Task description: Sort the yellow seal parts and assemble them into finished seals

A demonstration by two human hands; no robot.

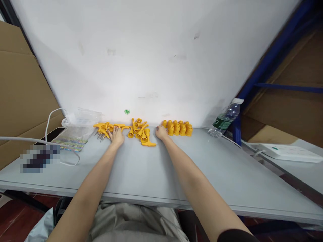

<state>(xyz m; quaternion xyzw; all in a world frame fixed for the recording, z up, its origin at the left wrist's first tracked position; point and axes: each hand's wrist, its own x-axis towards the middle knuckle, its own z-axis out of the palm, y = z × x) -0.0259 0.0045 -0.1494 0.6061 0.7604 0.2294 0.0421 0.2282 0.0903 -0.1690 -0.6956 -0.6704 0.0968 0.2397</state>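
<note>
Grey tabletop (141,174) holds yellow handles (101,126) partly hidden by left fingers (116,130).

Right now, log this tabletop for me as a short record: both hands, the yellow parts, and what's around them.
Left hand: at the yellow T-shaped handles; grip unclear
Right hand: beside the upright yellow pieces, fingers curled; contents hidden
Metal coils: by the handles, left of the left hand
Between hands: loose pile of yellow funnel-ended pieces
Upright pieces: grouped in rows near the white wall
Far left: clear plastic bag
Right side: tilted bottle with green label
Surface: gray table
</note>
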